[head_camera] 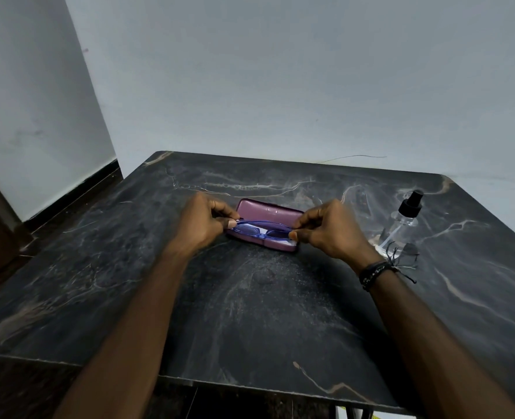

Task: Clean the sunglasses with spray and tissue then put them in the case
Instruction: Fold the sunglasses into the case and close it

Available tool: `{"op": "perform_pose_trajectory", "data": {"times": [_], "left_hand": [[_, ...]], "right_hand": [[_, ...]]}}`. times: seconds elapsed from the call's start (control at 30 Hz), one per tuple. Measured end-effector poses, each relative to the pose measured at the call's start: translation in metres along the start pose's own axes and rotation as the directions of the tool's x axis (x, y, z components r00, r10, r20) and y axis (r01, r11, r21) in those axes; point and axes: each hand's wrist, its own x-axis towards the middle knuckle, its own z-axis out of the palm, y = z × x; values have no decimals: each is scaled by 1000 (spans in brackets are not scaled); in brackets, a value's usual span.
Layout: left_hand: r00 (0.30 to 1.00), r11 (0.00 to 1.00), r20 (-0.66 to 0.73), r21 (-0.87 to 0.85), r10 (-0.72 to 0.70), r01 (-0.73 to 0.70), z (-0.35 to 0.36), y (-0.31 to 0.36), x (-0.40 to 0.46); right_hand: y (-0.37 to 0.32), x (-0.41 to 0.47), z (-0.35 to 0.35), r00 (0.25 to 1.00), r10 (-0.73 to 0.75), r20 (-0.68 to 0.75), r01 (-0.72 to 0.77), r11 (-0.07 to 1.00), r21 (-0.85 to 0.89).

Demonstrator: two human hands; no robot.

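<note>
Left hand (203,223) and right hand (325,228) pinch the blue sunglasses (260,229) at each end, over the open purple case (268,214); light, fragile frame, best held by the hinges.

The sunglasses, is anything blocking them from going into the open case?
Nothing visible does. Both hands, left hand and right hand, pinch the ends of the blue sunglasses right over the open purple case. The spray bottle stands off to the right.

No readable text, labels, brands or numbers anywhere.
</note>
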Motion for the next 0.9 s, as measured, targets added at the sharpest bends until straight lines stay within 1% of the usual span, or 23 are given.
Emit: {"op": "perform_pose_trajectory", "data": {"times": [0.27,0.4,0.57,0.67,0.73,0.8,0.9], "left_hand": [[1000,1000,-23,13,18,-18,2,-1,-1],[999,999,-16,31,31,-30,3,-3,1],[999,999,27,32,35,-36,3,-3,0],[998,1000,64,3,26,-26,3,-3,-1],[996,999,90,-41,-6,10,1,-4,1],[994,996,102,-78,-44,52,0,-5,2],[996,989,44,-121,-76,81,3,-4,1]], "right_hand": [[1,0,2,1000,-10,2,10,998,-54],[0,1,2,999,-34,16,35,990,-137],[1,1,5,996,-79,31,84,963,-258],[2,1,5,991,-125,37,130,955,-266],[2,2,6,993,-118,13,117,961,-250],[4,3,8,996,-79,-38,69,974,-214],[5,3,11,997,-1,-79,-12,985,-172]]}}
